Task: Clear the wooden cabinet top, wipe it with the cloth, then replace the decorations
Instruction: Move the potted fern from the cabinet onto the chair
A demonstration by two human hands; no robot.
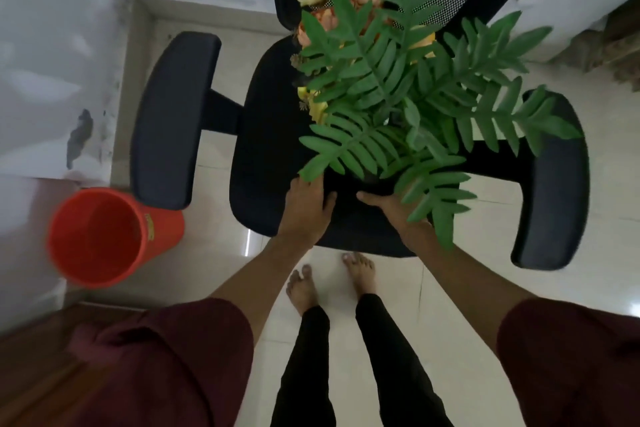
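Note:
An artificial flower arrangement [398,94], with broad green fern leaves and cream and orange blooms, stands over the seat of a black office chair [270,156]. Its dark vase [346,182] is barely visible under the leaves. My left hand [306,204] holds the vase's left side and my right hand [389,210] holds its right side, thumbs pointing toward each other. The leaves hide the fingertips of both hands. Whether the vase rests on the seat or hangs just above it I cannot tell. A strip of the wooden cabinet top [41,367] shows at the lower left.
An orange plastic bucket [104,236] stands on the tiled floor left of the chair, next to a white wall. The chair's armrests [173,118] jut out on both sides. My bare feet [332,277] stand right in front of the seat.

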